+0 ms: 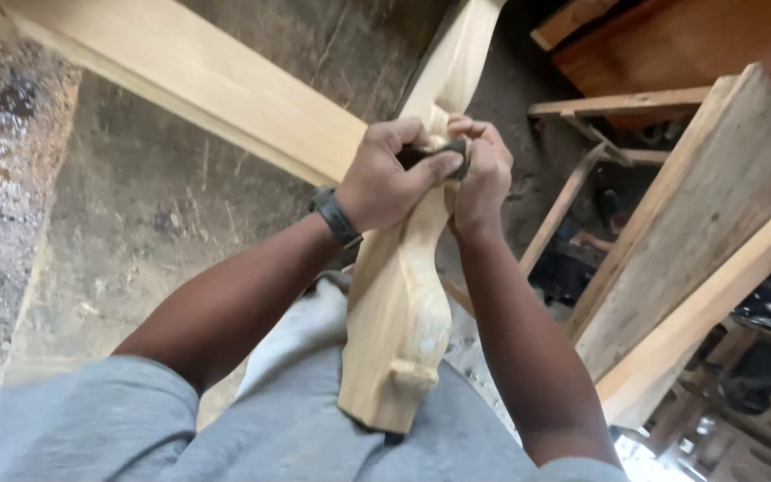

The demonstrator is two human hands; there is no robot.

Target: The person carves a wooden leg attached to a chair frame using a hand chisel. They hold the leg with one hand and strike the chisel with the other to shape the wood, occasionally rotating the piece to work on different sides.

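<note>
A small dark abrasive piece is pinched between the left hand and right hand, both closed on it, against the carved wooden leg, whose long axis runs from the lap away toward the pale plank.

A carved leg ran from the lower centre of the frame up to the top centre, its lower end resting on the person's lap. Both hands met on it at upper centre, the left hand just left of the right hand, with a dark pad between them. A beam crossed the upper left behind them, and a board leaned at the right.
</note>
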